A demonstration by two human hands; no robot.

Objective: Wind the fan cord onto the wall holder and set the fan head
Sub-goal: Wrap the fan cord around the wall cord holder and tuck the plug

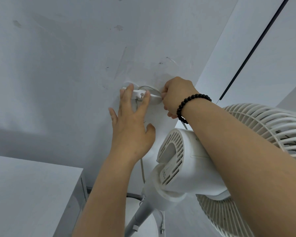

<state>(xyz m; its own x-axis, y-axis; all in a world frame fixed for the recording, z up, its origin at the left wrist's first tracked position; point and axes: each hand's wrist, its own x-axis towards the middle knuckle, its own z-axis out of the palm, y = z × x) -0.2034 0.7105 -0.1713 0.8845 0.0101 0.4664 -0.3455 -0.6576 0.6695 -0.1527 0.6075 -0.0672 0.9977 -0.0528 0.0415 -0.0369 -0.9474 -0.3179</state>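
A small white wall holder [139, 94] is fixed to the pale wall with a screw at its middle. The thin white fan cord [149, 87] loops over the holder's top and runs right into my right hand [175, 94], which is closed on it beside the holder's right end. My left hand [132, 124] lies flat on the wall with fingers spread, fingertips pressing the holder. More cord [142, 170] hangs down below my left wrist. The white fan head [186, 161], motor housing toward me, sits under my right forearm, its grille [270, 127] at the right.
The fan's white pole [140, 218] slants down to a round base at the bottom. A white cabinet [32, 194] stands at lower left. A dark vertical strip [256, 43] runs along a wall panel at upper right. My right wrist wears a black bead bracelet [190, 103].
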